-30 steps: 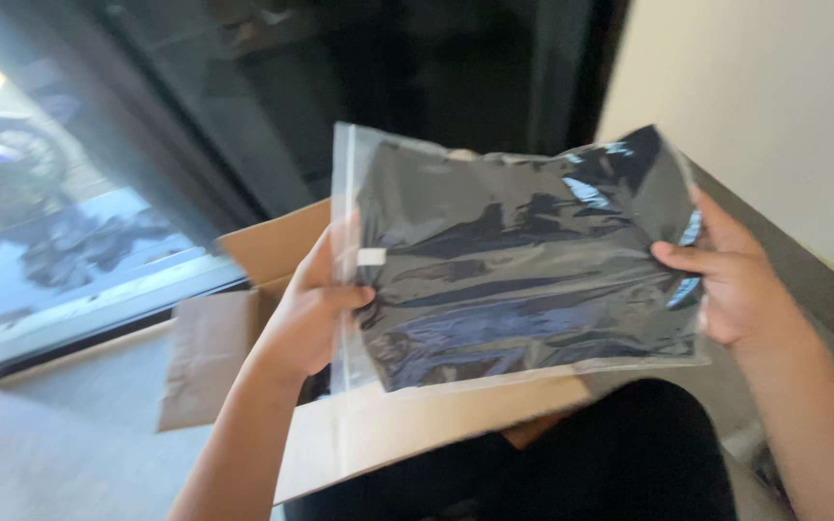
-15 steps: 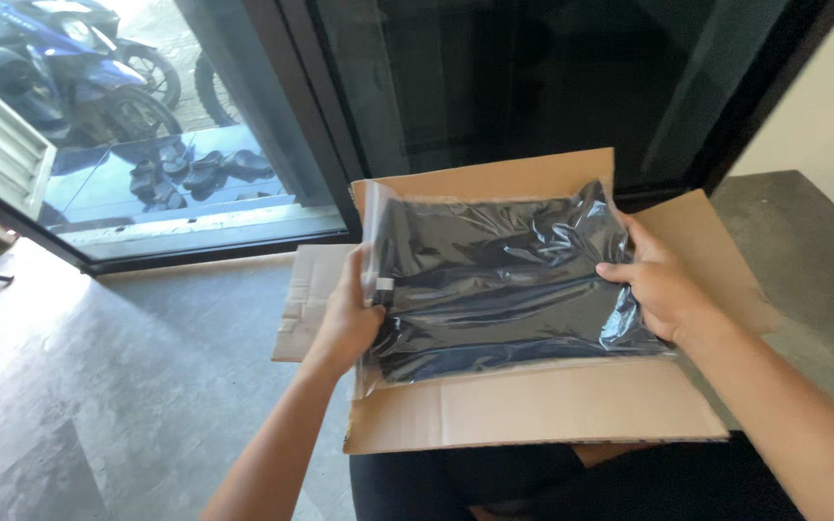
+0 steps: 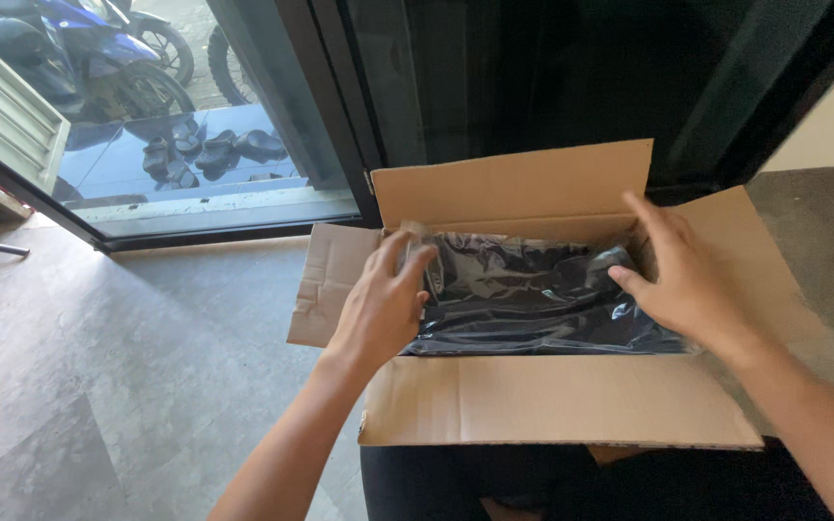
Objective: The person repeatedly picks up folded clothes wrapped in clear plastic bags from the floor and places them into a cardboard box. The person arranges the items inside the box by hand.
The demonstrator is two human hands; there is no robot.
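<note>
An open brown cardboard box (image 3: 552,415) stands on the floor in front of me with all its flaps folded out. Inside it lies a clear plastic bag with a dark folded garment (image 3: 533,299). My left hand (image 3: 383,304) is at the bag's left edge, fingers curled around that edge near the box's left wall. Over the bag's right end hovers my right hand (image 3: 682,285), fingers spread, its fingertips just touching or barely above the plastic.
The grey tiled floor (image 3: 127,386) spreads out to the left of the box. Behind the box is a dark-framed glass door (image 3: 272,125); outside it I see shoes and parked motorbikes. A wall (image 3: 822,125) rises at the right.
The bag has come down from in front of me into the box. My right hand has let go of it and opened. The view has tilted downward.
</note>
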